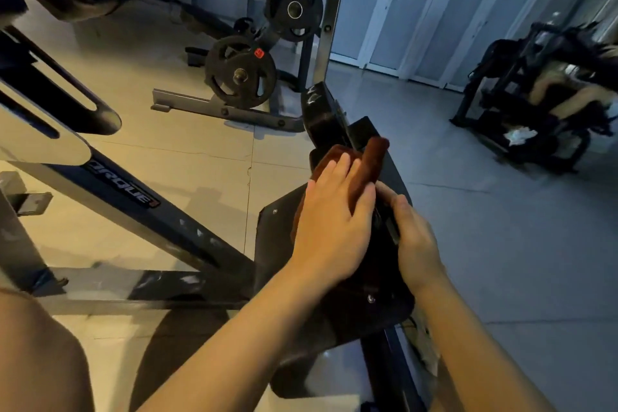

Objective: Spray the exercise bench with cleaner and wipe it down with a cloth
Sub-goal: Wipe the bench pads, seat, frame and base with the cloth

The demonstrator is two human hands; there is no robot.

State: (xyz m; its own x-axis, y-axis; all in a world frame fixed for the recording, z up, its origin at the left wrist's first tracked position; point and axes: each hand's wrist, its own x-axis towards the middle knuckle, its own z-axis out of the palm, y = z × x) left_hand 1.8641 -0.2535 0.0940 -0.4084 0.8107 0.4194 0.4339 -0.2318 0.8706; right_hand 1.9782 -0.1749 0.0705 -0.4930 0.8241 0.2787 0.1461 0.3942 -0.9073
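A black padded bench (364,318) runs from the lower middle up toward the centre, seen edge-on. A dark brown cloth (368,164) is draped over its upper part. My left hand (331,221) lies flat on the cloth with fingers straight, pressing it against the left side of the pad. My right hand (414,237) is on the right side of the bench, its fingers curled round the pad's edge and a metal bracket there. No spray bottle is in view.
A dark slanted machine frame (133,197) with white lettering crosses the left. Weight plates (239,72) hang on a rack behind, with a steel upright (329,10) above the bench. Another black machine (548,87) stands at right. Tiled floor surrounds everything.
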